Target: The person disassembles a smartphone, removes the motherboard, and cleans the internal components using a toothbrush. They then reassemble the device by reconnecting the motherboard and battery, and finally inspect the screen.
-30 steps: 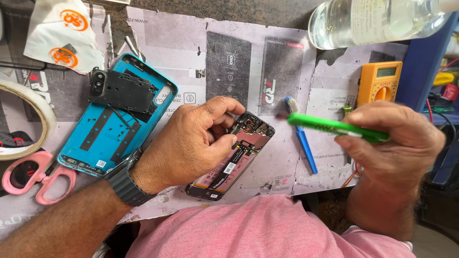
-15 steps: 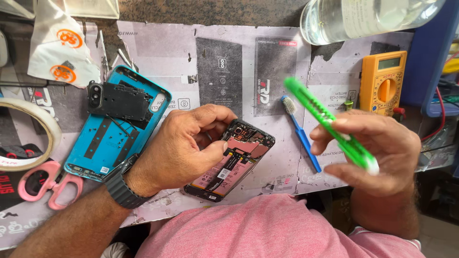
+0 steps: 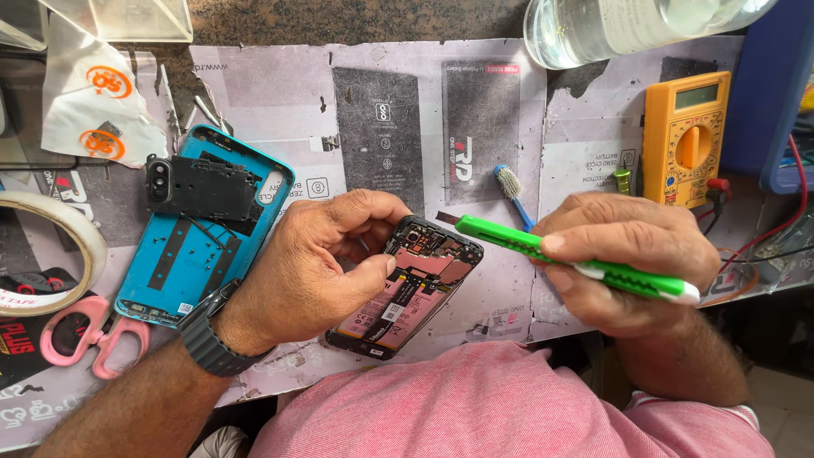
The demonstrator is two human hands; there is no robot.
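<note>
Nearest the camera, the left hand, a dark watch on its wrist, curled around the opened phone, thumb and fingers pinching its left edge near the top. The phone lay tilted on the paper-covered tabletop with its back off and its inner boards showing. Just right of it, the right hand gripped a green utility knife, fingers closed round the handle, the short blade pointing left towards the phone's upper corner without clearly touching it. Left of the hands lay the blue back cover with a black plate on it, pink scissors and a tape roll. Farther off were a blue toothbrush, an orange multimeter and a clear bottle.
</note>
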